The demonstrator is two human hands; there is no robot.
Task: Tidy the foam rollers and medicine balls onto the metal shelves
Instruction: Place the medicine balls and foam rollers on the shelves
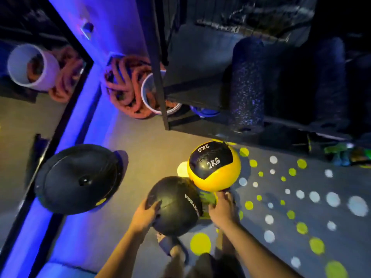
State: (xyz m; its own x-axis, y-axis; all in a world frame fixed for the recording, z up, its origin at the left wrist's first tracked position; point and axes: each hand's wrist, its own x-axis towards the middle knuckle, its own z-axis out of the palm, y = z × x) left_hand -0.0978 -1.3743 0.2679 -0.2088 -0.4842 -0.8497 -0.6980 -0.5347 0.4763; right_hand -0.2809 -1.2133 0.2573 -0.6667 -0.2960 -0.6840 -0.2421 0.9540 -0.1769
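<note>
A black medicine ball (176, 205) lies low in front of me, touching a yellow and black ball marked 2KG (213, 167) just beyond it. My left hand (145, 214) rests flat on the black ball's left side, fingers spread over its curve. My right hand (221, 209) is to the right of the black ball, its fingertips reaching the underside of the yellow ball. On the dark metal shelves (160, 77) at the upper right lie a speckled black foam roller (248, 83) and a second dark roller (329, 81).
A black dome-shaped disc (78, 179) sits on the floor to the left, by a mirror with blue light strips. A coiled orange rope (124, 87) and a white bucket (149, 91) stand beside the shelf's corner post. My foot (172, 247) is under the black ball.
</note>
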